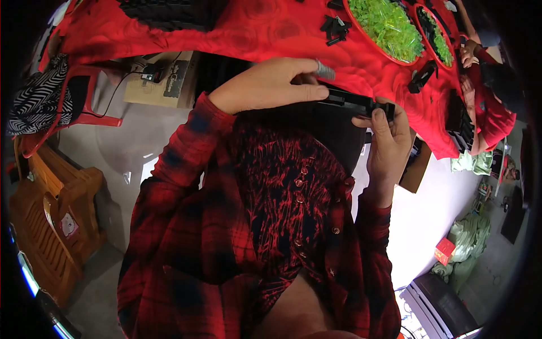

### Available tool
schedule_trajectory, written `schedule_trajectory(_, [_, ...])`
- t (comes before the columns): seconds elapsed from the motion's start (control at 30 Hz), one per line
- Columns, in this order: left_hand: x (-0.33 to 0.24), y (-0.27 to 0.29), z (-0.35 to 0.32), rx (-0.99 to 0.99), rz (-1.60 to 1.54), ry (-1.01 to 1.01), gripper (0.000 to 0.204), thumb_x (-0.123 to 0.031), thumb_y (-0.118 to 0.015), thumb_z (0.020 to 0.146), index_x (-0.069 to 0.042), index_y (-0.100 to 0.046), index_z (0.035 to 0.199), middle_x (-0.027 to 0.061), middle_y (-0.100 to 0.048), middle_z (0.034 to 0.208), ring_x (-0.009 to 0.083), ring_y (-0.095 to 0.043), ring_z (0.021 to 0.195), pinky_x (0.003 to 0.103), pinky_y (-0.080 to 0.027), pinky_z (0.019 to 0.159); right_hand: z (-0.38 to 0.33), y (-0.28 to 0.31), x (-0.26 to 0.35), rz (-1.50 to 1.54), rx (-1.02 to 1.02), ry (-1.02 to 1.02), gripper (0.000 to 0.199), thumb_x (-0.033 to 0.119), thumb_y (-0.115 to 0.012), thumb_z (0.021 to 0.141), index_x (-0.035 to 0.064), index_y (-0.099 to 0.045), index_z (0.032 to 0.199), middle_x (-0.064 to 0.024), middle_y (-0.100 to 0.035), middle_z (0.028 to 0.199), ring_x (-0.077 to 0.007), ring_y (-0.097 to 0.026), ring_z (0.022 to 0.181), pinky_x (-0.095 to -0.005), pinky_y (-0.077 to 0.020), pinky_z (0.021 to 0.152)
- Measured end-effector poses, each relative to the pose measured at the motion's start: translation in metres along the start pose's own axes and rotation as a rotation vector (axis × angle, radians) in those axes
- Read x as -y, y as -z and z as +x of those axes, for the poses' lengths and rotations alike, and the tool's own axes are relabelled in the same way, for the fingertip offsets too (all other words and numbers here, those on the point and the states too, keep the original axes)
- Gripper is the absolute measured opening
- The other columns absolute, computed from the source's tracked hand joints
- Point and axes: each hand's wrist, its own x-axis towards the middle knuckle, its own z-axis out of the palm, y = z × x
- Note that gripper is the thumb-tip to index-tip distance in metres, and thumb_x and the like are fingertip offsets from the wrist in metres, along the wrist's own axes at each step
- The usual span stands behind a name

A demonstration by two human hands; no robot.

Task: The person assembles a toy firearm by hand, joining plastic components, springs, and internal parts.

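Note:
A long, narrow black plastic part is held level in front of my chest, close to the table's near edge. My left hand pinches its left end between thumb and fingers, and a grey ridged cover wraps one fingertip. At the other end my right hand is closed on the part, with the thumb on its near face. Fingers hide both ends, so I cannot make out its full shape. Just past my hands lies the red-covered table.
On the table stand a red-rimmed bowl of yellow-green translucent pieces, a smaller red bowl, loose black parts, a single black part and stacked black parts. Another person's hand is at right. A red chair stands left.

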Motion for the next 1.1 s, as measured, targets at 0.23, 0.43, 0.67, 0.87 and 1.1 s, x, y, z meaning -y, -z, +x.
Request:
schedule_trajectory(0.23, [0.023, -0.019, -0.01, -1.159, -0.131, -0.24, 0.049, -0.017, -0.073, 0.087, 0.0, -0.05, 0.126, 0.0127, -0.056, 0.113, 0.022, -0.055, 0.105, 0.035, -0.043, 0.095, -0.001, -0.009, -0.013, 0.118, -0.127, 0.164, 0.023, 0.002, -0.058, 0.096, -0.006, -0.051, 0.117, -0.0144, -0.062, 0.104, -0.0256, -0.071, 0.084, -0.0318, -0.0534, 0.084])
schedule_trajectory(0.43, [0.007, -0.061, -0.017, -0.459, -1.022, 0.154, 0.037, -0.027, -0.057, 0.1, -0.001, -0.051, 0.125, 0.0125, -0.064, 0.114, 0.024, -0.064, 0.106, 0.035, -0.049, 0.093, -0.019, -0.035, -0.027, 0.021, -0.079, 0.275, 0.033, -0.009, -0.059, 0.092, -0.0038, -0.041, 0.12, -0.0197, -0.062, 0.108, -0.0291, -0.07, 0.095, -0.0332, -0.0549, 0.086])
schedule_trajectory(0.67, [-0.006, -0.072, 0.005, -0.569, -0.998, -0.073, 0.026, -0.02, -0.045, 0.105, -0.004, -0.049, 0.124, 0.0088, -0.063, 0.109, 0.0187, -0.064, 0.1, 0.033, -0.051, 0.088, -0.033, -0.043, -0.05, -0.254, 0.127, 0.329, 0.05, -0.007, -0.07, 0.085, -0.0038, -0.042, 0.126, -0.0164, -0.062, 0.11, -0.0201, -0.068, 0.097, -0.0308, -0.0526, 0.089])
schedule_trajectory(0.87, [-0.004, -0.066, -0.001, -0.58, -0.654, -0.01, 0.022, -0.02, -0.043, 0.106, -0.004, -0.049, 0.12, 0.0054, -0.061, 0.099, 0.0099, -0.059, 0.085, 0.026, -0.05, 0.074, -0.022, -0.036, -0.04, -0.726, 0.394, 0.453, 0.043, -0.002, -0.07, 0.08, -0.0011, -0.056, 0.121, -0.0183, -0.06, 0.114, -0.0309, -0.064, 0.096, -0.0364, -0.0516, 0.084])
schedule_trajectory(1.1, [-0.002, -0.076, -0.005, -0.57, -0.22, 0.027, 0.021, -0.018, -0.047, 0.105, -0.001, -0.055, 0.115, 0.0027, -0.062, 0.087, 0.0069, -0.055, 0.073, 0.024, -0.048, 0.065, -0.002, -0.026, -0.007, -0.359, 0.082, 0.214, 0.027, 0.0, -0.05, 0.098, -0.0036, -0.054, 0.124, -0.0117, -0.06, 0.112, -0.0164, -0.067, 0.091, -0.0287, -0.0504, 0.082])
